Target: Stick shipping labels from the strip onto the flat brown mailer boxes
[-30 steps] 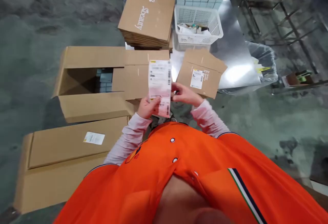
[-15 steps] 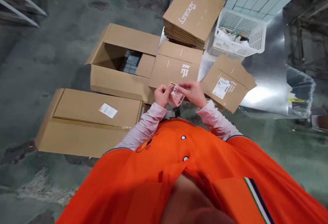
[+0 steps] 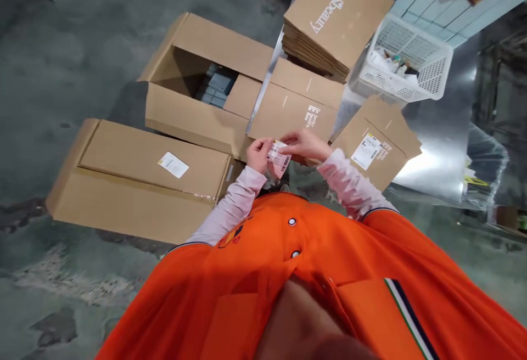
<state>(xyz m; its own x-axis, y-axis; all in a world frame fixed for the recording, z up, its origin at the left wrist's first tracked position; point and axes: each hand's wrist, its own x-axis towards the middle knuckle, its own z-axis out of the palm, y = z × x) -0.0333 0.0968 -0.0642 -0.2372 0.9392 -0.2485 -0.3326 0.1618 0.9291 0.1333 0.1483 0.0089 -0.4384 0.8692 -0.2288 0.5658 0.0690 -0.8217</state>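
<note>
A small printed shipping label (image 3: pixel 280 158) with a barcode is held up in front of my body. My left hand (image 3: pixel 258 154) pinches its left edge. The fingers of my right hand (image 3: pixel 305 145) are closed at its upper right edge. Just beyond my hands lies a flat brown carton (image 3: pixel 284 102) with white printing, on the metal table (image 3: pixel 438 151). To its right, another flattened carton (image 3: pixel 376 148) bears a white label (image 3: pixel 366 151).
Behind stands a stack of folded cartons (image 3: pixel 337 14), with a white plastic basket (image 3: pixel 411 58) of small items beside it. At left are an open cardboard box (image 3: pixel 197 110) holding small grey boxes (image 3: pixel 216 84) and a closed long box (image 3: pixel 135 184).
My view has turned slightly, so the table and boxes appear tilted. Both hands keep the label between them; my right fingers have shifted a little along its top edge.
</note>
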